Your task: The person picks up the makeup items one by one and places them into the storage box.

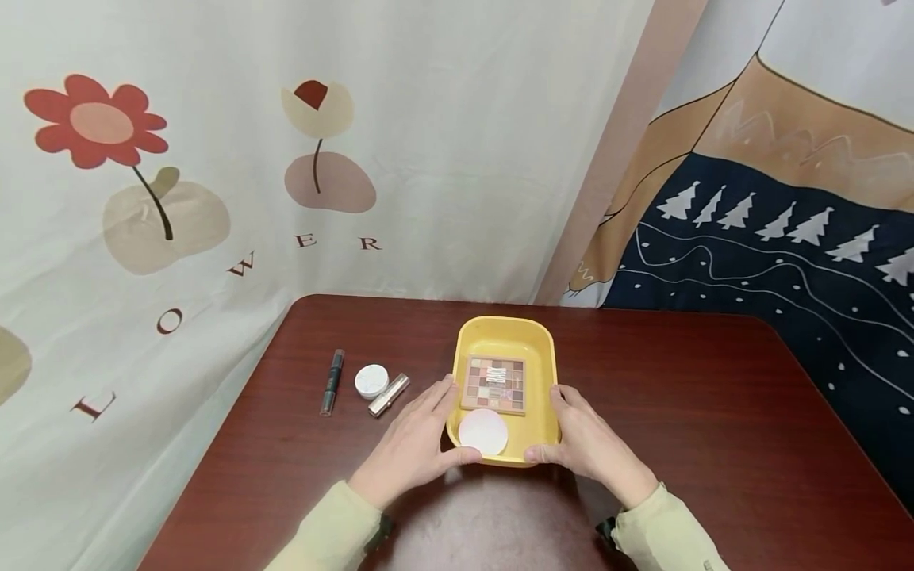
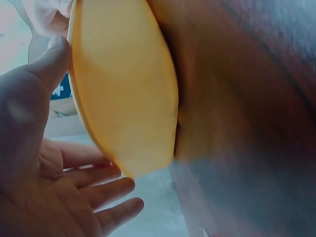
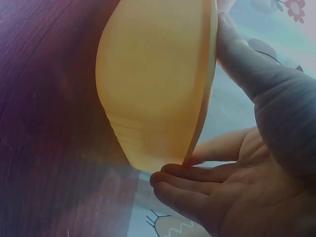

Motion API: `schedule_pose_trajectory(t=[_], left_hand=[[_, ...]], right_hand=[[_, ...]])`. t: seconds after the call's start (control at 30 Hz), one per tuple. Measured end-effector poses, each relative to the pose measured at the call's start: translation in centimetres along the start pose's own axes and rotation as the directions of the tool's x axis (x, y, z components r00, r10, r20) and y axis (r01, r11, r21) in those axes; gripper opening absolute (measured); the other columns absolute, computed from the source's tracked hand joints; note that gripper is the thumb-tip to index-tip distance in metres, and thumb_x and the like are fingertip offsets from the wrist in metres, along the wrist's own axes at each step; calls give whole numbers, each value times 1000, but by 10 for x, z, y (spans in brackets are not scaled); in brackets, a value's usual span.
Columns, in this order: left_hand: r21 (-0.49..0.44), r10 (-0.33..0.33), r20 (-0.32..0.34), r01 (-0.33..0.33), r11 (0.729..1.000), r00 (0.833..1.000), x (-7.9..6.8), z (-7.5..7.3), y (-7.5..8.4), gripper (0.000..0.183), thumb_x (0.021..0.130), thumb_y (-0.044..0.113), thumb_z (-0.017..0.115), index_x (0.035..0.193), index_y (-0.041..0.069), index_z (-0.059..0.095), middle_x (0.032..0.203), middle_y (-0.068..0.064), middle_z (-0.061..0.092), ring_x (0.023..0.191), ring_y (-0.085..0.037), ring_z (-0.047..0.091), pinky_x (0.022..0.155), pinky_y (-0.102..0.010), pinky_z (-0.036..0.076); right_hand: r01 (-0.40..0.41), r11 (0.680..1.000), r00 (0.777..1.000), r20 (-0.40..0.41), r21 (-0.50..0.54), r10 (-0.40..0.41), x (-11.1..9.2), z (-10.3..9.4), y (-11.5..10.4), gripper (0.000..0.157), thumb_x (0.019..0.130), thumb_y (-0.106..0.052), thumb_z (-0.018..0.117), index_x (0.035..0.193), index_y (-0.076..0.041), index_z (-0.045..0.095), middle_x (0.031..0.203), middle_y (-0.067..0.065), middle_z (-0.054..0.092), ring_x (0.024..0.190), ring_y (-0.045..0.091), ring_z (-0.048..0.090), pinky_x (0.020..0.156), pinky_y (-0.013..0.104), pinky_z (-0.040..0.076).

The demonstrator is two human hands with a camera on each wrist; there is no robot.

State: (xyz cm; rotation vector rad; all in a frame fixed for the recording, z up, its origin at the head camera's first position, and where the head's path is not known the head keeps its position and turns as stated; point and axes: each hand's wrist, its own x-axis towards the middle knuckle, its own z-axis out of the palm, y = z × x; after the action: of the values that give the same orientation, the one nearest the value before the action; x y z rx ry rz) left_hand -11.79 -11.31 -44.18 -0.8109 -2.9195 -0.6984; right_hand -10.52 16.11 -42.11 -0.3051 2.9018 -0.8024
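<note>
A yellow rectangular tray (image 1: 524, 339) stands on the table in the head view. Inside it lie a makeup palette (image 1: 494, 385) with a grid of coloured squares and, at the near left corner, a pale round disc (image 1: 483, 432). My left hand (image 1: 417, 440) touches the tray's left side with straight fingers, its thumb at the near rim. On the other side, my right hand (image 1: 593, 440) mirrors it, fingers along the right side and thumb at the near rim. Both wrist views show extended fingers (image 2: 108, 192) and fingertips (image 3: 170, 173) at the tray's edge.
Left of the tray lie a dark pen-like stick (image 1: 332, 382), a round white container (image 1: 372, 381) and a silvery lipstick-like tube (image 1: 389, 396). The dark red wooden table (image 1: 678, 396) ends at printed curtains (image 1: 457, 159) behind it.
</note>
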Motion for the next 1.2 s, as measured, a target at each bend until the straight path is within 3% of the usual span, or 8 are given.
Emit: schedule_pose_trajectory(t=[0.23, 0.37, 0.47, 0.63, 0.73, 0.8, 1.0, 1.2], left_hand=[[62, -9, -51, 12, 998, 999, -3, -10, -14, 63, 100, 37, 67, 142, -9, 55, 145, -25, 56, 137, -41, 52, 115, -53, 41], [171, -22, -109, 40, 984, 994, -4, -15, -24, 47, 96, 22, 72, 129, -10, 63, 132, -25, 63, 128, -42, 58, 111, -53, 45], [252, -18, -157, 58, 966, 987, -6, -18, -32, 41, 89, 17, 78, 120, -9, 68, 119, -23, 66, 113, -41, 64, 99, -51, 53], [338, -10, -221, 86, 937, 975, -10, -20, -46, 35, 80, 15, 85, 105, -5, 70, 94, -15, 61, 83, -34, 61, 73, -45, 55], [363, -1, -250, 95, 927, 968, -12, -19, -53, 34, 77, 12, 87, 100, -5, 69, 86, -14, 57, 78, -34, 59, 69, -44, 53], [368, -1, -260, 100, 924, 966, -13, -18, -55, 34, 76, 11, 88, 99, -5, 69, 85, -15, 57, 78, -35, 59, 68, -45, 53], [368, -11, -260, 110, 923, 966, -13, -17, -58, 32, 74, 9, 88, 95, -6, 69, 84, -15, 57, 78, -35, 60, 66, -46, 53], [361, -35, -262, 131, 923, 964, -11, -15, -60, 32, 75, 9, 88, 95, -7, 70, 83, -14, 56, 78, -35, 60, 64, -45, 53]], right_hand=[[-9, 1000, 1000, -17, 10, 10, 0, 2, 2, 110, 73, -39, 94, 150, 15, 38, 147, 30, 47, 127, 39, 56, 103, 53, 50], [-5, 1000, 999, -34, 21, 6, -4, 2, 2, 103, 75, -37, 93, 149, 12, 41, 143, 29, 52, 124, 37, 58, 101, 52, 52], [-15, 1000, 998, -53, 12, 16, -7, 1, 0, 95, 78, -35, 91, 147, 10, 46, 135, 27, 58, 117, 36, 61, 97, 52, 54], [-52, 998, 996, -77, -20, 50, -10, -2, -1, 54, 84, -30, 86, 122, 3, 68, 94, 10, 70, 83, 21, 65, 74, 40, 57], [-69, 997, 995, -76, -21, 67, -13, -2, 1, 29, 87, -29, 82, 100, -5, 74, 68, -2, 60, 61, 12, 54, 57, 30, 47], [-80, 997, 995, -66, -15, 78, -15, -1, 2, 21, 90, -30, 80, 89, -9, 73, 59, -5, 53, 53, 10, 47, 52, 28, 41], [-110, 993, 994, 3, 35, 110, -18, 0, 4, 29, 95, -31, 74, 70, -17, 68, 52, -7, 52, 49, 10, 49, 52, 28, 41], [-164, 979, 986, 56, 118, 159, -16, 2, 6, 33, 96, -32, 72, 69, -13, 68, 56, -4, 61, 50, 11, 58, 60, 31, 50]])
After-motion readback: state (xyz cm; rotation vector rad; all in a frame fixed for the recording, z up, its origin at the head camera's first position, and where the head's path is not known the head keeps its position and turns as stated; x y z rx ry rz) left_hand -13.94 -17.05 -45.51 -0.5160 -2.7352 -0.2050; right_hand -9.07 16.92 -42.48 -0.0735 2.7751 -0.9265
